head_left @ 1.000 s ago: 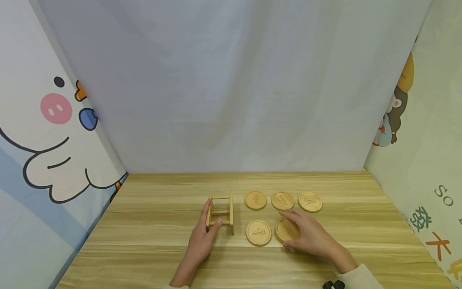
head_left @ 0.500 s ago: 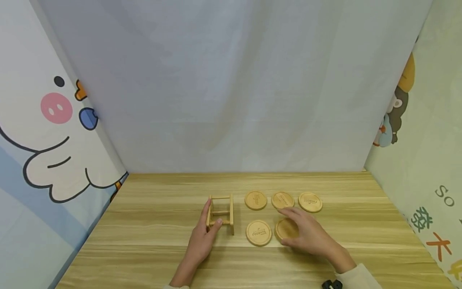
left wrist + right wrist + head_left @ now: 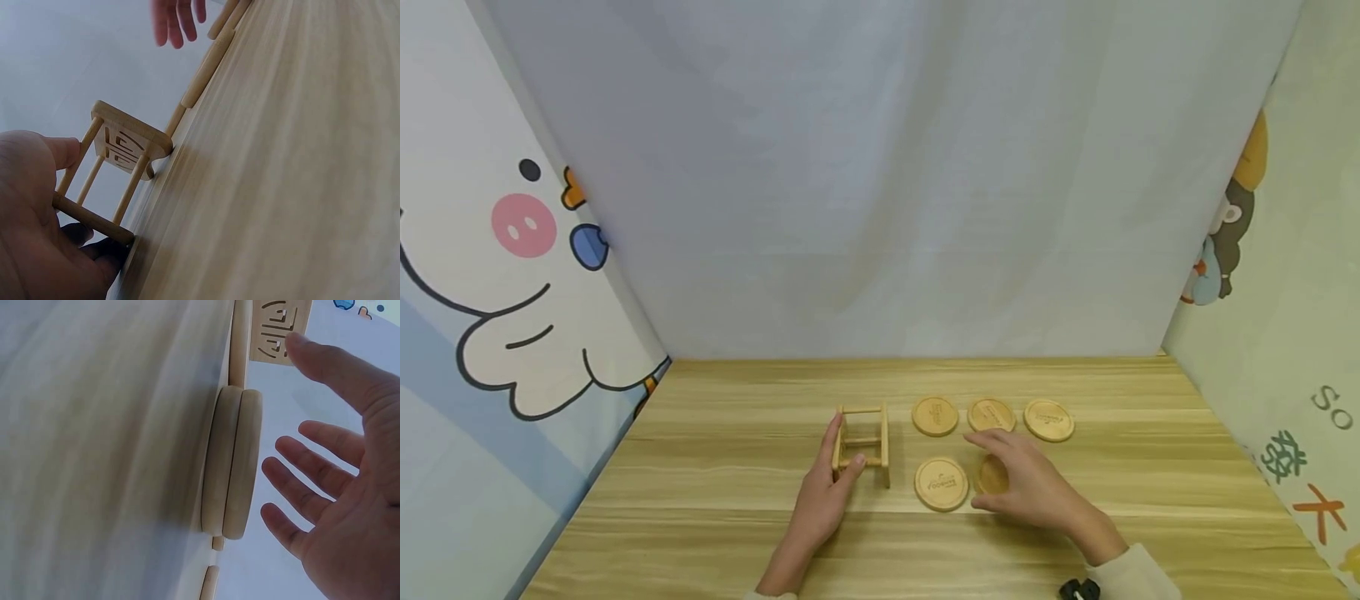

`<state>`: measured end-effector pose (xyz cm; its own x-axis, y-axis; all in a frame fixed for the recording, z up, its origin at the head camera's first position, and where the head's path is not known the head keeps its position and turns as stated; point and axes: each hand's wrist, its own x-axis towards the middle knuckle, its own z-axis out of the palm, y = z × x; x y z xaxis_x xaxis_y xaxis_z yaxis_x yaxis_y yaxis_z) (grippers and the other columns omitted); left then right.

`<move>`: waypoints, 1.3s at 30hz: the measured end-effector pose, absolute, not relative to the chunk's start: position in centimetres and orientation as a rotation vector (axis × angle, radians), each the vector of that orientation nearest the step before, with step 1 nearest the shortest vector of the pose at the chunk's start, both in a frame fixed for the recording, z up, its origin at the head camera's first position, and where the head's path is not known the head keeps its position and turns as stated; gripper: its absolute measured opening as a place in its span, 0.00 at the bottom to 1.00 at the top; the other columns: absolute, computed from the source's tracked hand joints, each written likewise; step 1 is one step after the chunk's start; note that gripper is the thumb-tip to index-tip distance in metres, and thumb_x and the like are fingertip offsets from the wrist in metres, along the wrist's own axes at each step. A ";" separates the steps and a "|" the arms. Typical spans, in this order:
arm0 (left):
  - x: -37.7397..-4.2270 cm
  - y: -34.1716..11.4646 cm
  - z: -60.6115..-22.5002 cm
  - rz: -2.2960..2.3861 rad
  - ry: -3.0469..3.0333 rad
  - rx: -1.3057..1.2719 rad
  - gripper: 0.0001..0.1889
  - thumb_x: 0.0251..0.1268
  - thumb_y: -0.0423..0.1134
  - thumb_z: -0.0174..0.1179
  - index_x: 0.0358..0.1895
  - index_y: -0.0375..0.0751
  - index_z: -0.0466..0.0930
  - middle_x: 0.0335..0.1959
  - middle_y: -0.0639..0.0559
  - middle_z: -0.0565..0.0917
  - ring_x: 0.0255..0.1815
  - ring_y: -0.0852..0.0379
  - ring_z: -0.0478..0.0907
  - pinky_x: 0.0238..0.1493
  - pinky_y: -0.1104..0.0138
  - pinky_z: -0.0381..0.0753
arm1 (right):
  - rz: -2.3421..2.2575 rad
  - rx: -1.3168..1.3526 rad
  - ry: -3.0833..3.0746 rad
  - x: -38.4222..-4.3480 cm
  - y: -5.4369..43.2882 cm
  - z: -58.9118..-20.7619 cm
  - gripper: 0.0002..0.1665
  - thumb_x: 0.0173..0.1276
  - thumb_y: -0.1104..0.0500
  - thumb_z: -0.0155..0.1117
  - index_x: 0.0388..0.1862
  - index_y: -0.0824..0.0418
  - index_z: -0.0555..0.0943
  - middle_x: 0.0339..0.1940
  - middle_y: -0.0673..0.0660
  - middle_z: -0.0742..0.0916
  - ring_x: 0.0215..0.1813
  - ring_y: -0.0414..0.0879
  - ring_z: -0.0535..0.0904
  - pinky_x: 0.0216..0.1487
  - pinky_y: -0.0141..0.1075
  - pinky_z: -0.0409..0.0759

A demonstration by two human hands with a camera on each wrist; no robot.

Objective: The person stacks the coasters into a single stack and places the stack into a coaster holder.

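Observation:
A small bamboo coaster holder (image 3: 862, 440), two side panels joined by rods, stands on the table. My left hand (image 3: 822, 490) grips its left panel between thumb and fingers; the left wrist view shows the cut-out pattern in the far panel (image 3: 128, 140). My right hand (image 3: 1030, 483) hovers with spread, relaxed fingers over a round bamboo coaster (image 3: 992, 475), partly hidden by it. In the right wrist view that spot holds two stacked coasters (image 3: 231, 462), and the fingers (image 3: 303, 490) are apart from them. Left of the stack lies another coaster (image 3: 942, 483) with printed lettering.
Three more coasters lie in a back row: one at left (image 3: 935, 416), one in the middle (image 3: 991, 416), one at right (image 3: 1048, 420). A pale cloth (image 3: 895, 208) hangs behind the wood-grain table (image 3: 737, 442). Cartoon-printed walls flank both sides.
My right hand has shifted a little to the left over the coaster stack, covering more of it. My left hand and the holder stay put. The head view has turned slightly.

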<state>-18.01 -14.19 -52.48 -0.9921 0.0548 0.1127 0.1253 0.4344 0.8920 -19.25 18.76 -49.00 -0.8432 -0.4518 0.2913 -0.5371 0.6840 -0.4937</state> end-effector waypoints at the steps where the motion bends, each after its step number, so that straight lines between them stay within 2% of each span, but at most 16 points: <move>1: -18.0 -14.2 -52.5 -1.623 -2.605 -0.163 0.40 0.91 0.48 0.56 0.94 0.50 0.47 0.88 0.27 0.58 0.84 0.20 0.60 0.78 0.27 0.63 | 0.882 0.812 -2.753 -19.3 18.7 -49.0 0.51 0.53 0.56 0.93 0.76 0.64 0.81 0.70 0.62 0.87 0.70 0.66 0.82 0.73 0.71 0.73; 12: -18.0 -14.2 -52.5 -1.608 -2.620 -0.160 0.39 0.91 0.49 0.55 0.94 0.51 0.46 0.87 0.27 0.59 0.83 0.19 0.61 0.76 0.25 0.65 | 0.920 0.833 -2.761 -19.3 17.6 -49.0 0.51 0.52 0.56 0.93 0.76 0.64 0.81 0.70 0.65 0.86 0.70 0.68 0.81 0.72 0.73 0.74; 22: -18.0 -14.1 -52.5 -1.609 -2.617 -0.163 0.39 0.91 0.49 0.55 0.94 0.50 0.47 0.87 0.26 0.59 0.83 0.19 0.61 0.77 0.26 0.65 | 0.917 0.865 -2.780 -19.5 17.0 -49.0 0.51 0.54 0.54 0.93 0.76 0.63 0.81 0.71 0.64 0.86 0.72 0.68 0.80 0.73 0.72 0.74; 30: -18.0 -14.1 -52.5 -1.594 -2.623 -0.162 0.39 0.91 0.49 0.55 0.94 0.50 0.47 0.88 0.28 0.59 0.83 0.19 0.61 0.76 0.25 0.65 | 0.935 0.889 -2.799 -19.6 16.7 -49.2 0.51 0.56 0.56 0.92 0.77 0.65 0.80 0.73 0.65 0.84 0.75 0.70 0.78 0.76 0.72 0.71; 39: -18.1 -14.1 -52.5 -1.594 -2.622 -0.161 0.39 0.91 0.49 0.55 0.93 0.50 0.47 0.88 0.28 0.58 0.83 0.18 0.61 0.76 0.25 0.66 | 0.932 0.921 -2.793 -19.8 16.1 -49.3 0.50 0.57 0.56 0.92 0.77 0.65 0.80 0.71 0.63 0.85 0.73 0.68 0.79 0.76 0.71 0.72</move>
<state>-18.05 -14.15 -52.48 -0.9922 0.0536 0.1128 0.1248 0.4568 0.8808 -19.84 16.12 -49.27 -0.8204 -0.5228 0.2314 -0.5570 0.6395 -0.5298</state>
